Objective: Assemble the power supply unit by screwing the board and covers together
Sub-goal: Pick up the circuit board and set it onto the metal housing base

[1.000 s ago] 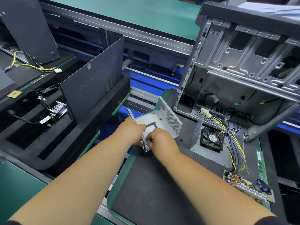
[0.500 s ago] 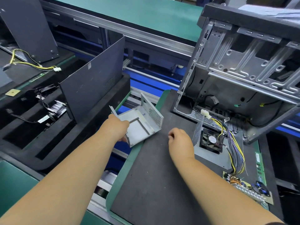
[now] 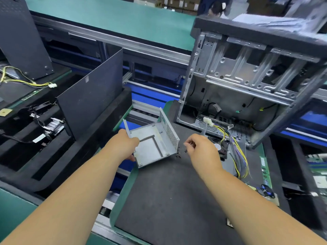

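From the head view, my left hand (image 3: 124, 145) grips the near-left wall of the metal cover (image 3: 153, 145), thumb on the inside, fingers curled beneath. The cover is an open grey tray with a perforated wall standing on its right side; it sits tilted at the left edge of the dark surface (image 3: 168, 195), its left part hanging out over the gap beside that edge.

My right hand (image 3: 200, 149) hovers just right of the cover, not touching it. Its fingers are curled in, fingertips drawn together toward the thumb; I cannot tell whether they pinch anything. Below the fingertips a few small black screws (image 3: 179, 155) lie loose on the surface, just beside the cover's near-right corner.

Farther right, partly hidden behind my right hand, the second cover with its fan (image 3: 222, 147) lies flat on the surface, and a bundle of yellow, purple and black wires (image 3: 238, 152) runs from it toward the near-right edge, where the power supply board (image 3: 267, 194) rests.

At the far-right corner of the surface stands an open computer case (image 3: 247, 82), its metal frame facing me. Off the left edge, a dark panel (image 3: 92, 96) stands upright in black foam (image 3: 58, 156).
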{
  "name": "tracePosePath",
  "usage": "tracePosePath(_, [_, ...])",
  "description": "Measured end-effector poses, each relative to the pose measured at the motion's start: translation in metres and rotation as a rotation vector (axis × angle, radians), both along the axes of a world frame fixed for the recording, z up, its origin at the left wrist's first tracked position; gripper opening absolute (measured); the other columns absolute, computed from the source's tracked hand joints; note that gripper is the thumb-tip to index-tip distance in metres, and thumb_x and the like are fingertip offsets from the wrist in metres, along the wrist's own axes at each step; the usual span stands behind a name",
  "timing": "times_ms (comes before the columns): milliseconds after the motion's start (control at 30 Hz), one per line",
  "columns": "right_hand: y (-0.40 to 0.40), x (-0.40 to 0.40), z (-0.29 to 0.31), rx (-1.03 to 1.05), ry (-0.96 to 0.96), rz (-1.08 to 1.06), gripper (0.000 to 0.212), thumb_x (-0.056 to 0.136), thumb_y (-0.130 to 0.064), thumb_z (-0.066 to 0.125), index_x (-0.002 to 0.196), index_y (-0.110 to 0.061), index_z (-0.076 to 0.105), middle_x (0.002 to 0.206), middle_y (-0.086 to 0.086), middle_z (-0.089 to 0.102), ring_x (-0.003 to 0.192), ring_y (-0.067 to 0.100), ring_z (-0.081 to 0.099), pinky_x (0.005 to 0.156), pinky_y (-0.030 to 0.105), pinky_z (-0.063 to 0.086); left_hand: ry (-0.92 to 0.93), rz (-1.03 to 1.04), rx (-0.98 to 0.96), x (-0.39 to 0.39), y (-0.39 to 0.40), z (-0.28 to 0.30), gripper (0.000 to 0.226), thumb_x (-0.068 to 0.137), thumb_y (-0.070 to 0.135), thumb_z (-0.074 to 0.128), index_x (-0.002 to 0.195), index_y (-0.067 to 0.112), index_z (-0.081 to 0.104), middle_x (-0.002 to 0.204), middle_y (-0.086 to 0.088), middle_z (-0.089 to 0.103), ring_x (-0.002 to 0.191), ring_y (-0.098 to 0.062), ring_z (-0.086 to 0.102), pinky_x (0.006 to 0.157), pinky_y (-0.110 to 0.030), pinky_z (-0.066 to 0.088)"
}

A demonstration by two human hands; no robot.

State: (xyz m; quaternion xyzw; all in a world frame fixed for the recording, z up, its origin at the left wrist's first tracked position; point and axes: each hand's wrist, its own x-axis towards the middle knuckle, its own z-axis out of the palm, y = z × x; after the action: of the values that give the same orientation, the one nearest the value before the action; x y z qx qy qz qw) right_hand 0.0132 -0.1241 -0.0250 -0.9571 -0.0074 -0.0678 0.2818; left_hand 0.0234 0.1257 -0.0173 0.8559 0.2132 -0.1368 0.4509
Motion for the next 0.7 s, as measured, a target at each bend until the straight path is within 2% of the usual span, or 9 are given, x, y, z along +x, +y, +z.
tracePosePath(100, [-0.025,-0.02,0.015,-0.006,-0.069,-0.004,0.015,0.094,-0.029,0.061,0.081,-0.023,0.061,0.075,-0.011,0.051,0.07,0.013,0.048,0.058,0.029,0.027,0.007,-0.033,0.001,-0.019,-0.016,0.008,0.019,0.084,0.022,0.05,0.102,0.018,0.047,0.089,-0.009,0.066,0.047,-0.016,0.068,0.047,-0.023,0.047])
tracePosePath(200, [-0.059,-0.038,0.022,0.012,-0.072,0.01,0.013,0.092,-0.022,0.064,0.08,-0.022,0.061,0.08,-0.008,0.055,0.074,0.013,0.048,0.063,0.026,0.029,-0.001,-0.063,-0.019,-0.041,-0.033,0.012,0.018,0.081,0.023,0.052,0.099,0.017,0.049,0.085,-0.009,0.068,0.048,-0.016,0.067,0.057,-0.032,0.056])
tracePosePath(267, [-0.084,-0.052,0.023,0.022,-0.031,0.004,0.008,0.089,-0.012,0.066,0.088,-0.02,0.067,0.089,-0.006,0.058,0.077,0.012,0.052,0.069,0.024,0.037,0.012,-0.084,0.003,-0.058,-0.045,0.015,0.021,0.079,0.025,0.052,0.098,0.019,0.05,0.082,-0.009,0.069,0.045,-0.016,0.064,0.06,-0.036,0.054])
tracePosePath(400, [-0.132,-0.083,0.021,0.062,-0.015,-0.052,0.016,0.088,-0.009,0.066,0.089,-0.024,0.068,0.088,-0.011,0.057,0.074,-0.002,0.052,0.063,0.006,0.035,0.016,-0.099,-0.058,-0.093,-0.075,0.015,0.018,0.077,0.02,0.053,0.095,0.021,0.054,0.084,-0.009,0.068,0.052,-0.02,0.064,0.056,-0.036,0.055])
tracePosePath(433, [-0.141,-0.089,0.02,0.072,-0.007,-0.074,0.015,0.089,-0.012,0.066,0.086,-0.027,0.067,0.089,-0.009,0.06,0.074,-0.002,0.052,0.062,0.008,0.034,0.014,-0.104,-0.077,-0.1,-0.083,0.015,0.016,0.079,0.017,0.053,0.094,0.021,0.055,0.083,-0.008,0.067,0.053,-0.019,0.063,0.053,-0.033,0.055])
tracePosePath(467, [-0.15,-0.095,0.018,0.073,0.001,-0.092,0.014,0.09,-0.016,0.065,0.084,-0.029,0.066,0.09,-0.007,0.062,0.074,0.0,0.053,0.062,0.015,0.037,0.016,-0.113,-0.087,-0.107,-0.089,0.014,0.016,0.079,0.016,0.053,0.094,0.022,0.055,0.084,-0.008,0.067,0.054,-0.019,0.064,0.052,-0.031,0.054])
tracePosePath(533, [-0.165,-0.105,0.015,0.05,0.029,-0.102,0.01,0.091,-0.026,0.064,0.083,-0.031,0.065,0.091,-0.007,0.064,0.076,0.004,0.055,0.063,0.026,0.039,0.035,-0.145,-0.063,-0.118,-0.1,0.012,0.019,0.081,0.016,0.052,0.099,0.02,0.056,0.086,-0.01,0.069,0.055,-0.022,0.064,0.055,-0.03,0.052])
tracePosePath(600, [-0.178,-0.112,0.013,0.0,0.095,-0.077,0.006,0.09,-0.035,0.065,0.092,-0.03,0.066,0.097,-0.005,0.063,0.084,0.01,0.056,0.069,0.029,0.042,0.056,-0.187,-0.018,-0.125,-0.107,0.007,0.023,0.082,0.017,0.051,0.105,0.019,0.057,0.086,-0.011,0.07,0.05,-0.021,0.06,0.055,-0.029,0.048])
tracePosePath(700, [-0.192,-0.123,0.009,-0.145,0.262,-0.024,0.049,0.083,-0.051,0.069,0.124,-0.026,0.061,0.119,0.0,0.056,0.115,0.021,0.05,0.095,0.037,0.045,0.095,-0.251,0.042,-0.129,-0.113,-0.001,0.027,0.084,0.019,0.05,0.111,0.021,0.054,0.09,-0.008,0.068,0.056,-0.02,0.06,0.056,-0.029,0.046])
